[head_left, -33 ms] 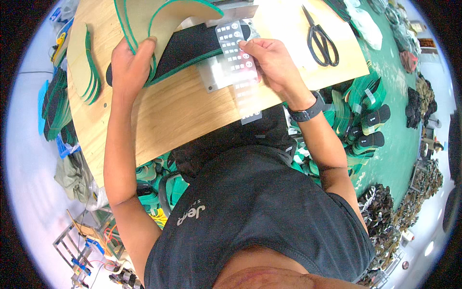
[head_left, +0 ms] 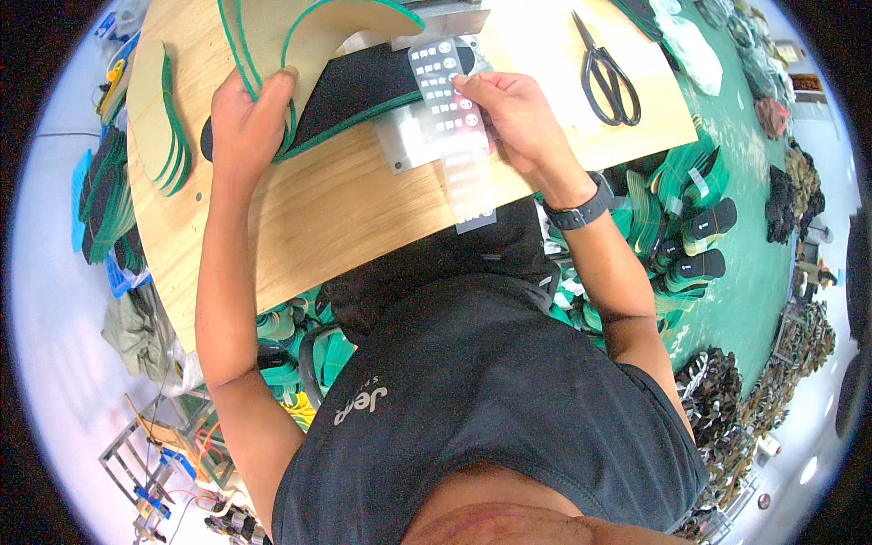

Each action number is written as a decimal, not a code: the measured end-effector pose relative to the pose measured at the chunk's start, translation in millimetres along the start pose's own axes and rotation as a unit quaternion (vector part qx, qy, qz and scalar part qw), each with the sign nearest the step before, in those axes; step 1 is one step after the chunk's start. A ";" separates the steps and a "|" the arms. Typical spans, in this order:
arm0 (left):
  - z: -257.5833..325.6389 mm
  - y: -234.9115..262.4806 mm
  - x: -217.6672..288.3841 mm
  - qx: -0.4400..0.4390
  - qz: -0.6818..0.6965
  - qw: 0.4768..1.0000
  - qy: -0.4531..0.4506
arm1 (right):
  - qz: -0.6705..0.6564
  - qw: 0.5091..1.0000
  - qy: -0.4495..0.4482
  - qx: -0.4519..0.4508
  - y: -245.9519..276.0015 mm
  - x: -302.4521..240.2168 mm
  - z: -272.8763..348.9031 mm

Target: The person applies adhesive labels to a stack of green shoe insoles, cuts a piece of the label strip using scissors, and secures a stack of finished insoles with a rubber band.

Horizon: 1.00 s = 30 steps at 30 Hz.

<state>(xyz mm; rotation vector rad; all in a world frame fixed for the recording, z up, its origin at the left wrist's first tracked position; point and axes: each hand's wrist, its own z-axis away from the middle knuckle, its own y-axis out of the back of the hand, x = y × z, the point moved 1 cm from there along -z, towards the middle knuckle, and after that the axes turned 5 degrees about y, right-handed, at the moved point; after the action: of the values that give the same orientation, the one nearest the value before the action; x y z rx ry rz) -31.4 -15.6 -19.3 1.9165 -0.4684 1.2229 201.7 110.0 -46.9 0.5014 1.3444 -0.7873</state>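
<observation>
My left hand [head_left: 250, 118] is closed around curled beige insoles [head_left: 313, 50] with green edges, bent upward above the table. Under them lies a black insole [head_left: 359, 86], its green edge toward me, reaching over a metal plate [head_left: 404, 141]. Between thumb and fingers, my right hand [head_left: 513, 113] pinches the side of a clear label strip [head_left: 445, 100] printed with a row of white marks. The strip's upper part covers the black insole's right end, and its lower end hangs past the table edge.
Black-handled scissors [head_left: 607, 82] lie to the right on the wooden table [head_left: 272, 241]. A bundle of beige insoles [head_left: 168, 118] rests at the left. A metal block [head_left: 440, 27] stands beyond the strip. Piles of green-edged insoles [head_left: 690, 195] sit below the table's right side.
The label strip has shifted slightly under my right hand, so its printed marks sit a little differently. My left hand and the insoles have stayed in place.
</observation>
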 end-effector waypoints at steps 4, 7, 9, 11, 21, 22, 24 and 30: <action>-0.9 1.1 -0.9 -0.001 -0.001 1.000 -0.004 | -0.152 0.982 0.063 0.093 2.9 4.9 0.6; -0.5 0.8 1.1 0.008 -0.015 1.000 0.013 | -0.263 0.934 0.148 0.194 -4.8 3.9 5.9; -0.7 1.5 1.6 0.016 -0.031 0.999 0.026 | -0.286 0.927 0.129 0.206 -11.2 4.1 3.2; 1.3 2.1 4.4 0.020 -0.038 0.999 0.030 | -0.277 0.939 0.094 0.181 -11.0 2.5 2.9; -0.6 1.6 -5.1 -0.004 0.006 1.000 0.013 | -0.038 0.999 -0.018 0.025 -7.7 1.3 6.0; -0.1 2.1 -4.4 0.002 -0.008 1.000 0.012 | -0.045 0.998 -0.004 0.036 -7.4 -1.1 5.6; 1.1 1.4 -0.6 0.011 -0.037 0.999 0.009 | -0.060 0.996 0.024 0.060 -6.9 -7.6 5.9; 3.0 1.0 4.1 0.020 -0.002 0.999 0.036 | 0.010 0.999 0.029 0.037 -9.2 -0.4 -1.3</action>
<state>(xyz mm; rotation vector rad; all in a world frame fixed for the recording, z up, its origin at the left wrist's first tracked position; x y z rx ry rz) -28.4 -18.1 -15.9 1.8994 -0.4051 1.3034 193.9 105.0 -45.6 0.5993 1.3661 -0.8145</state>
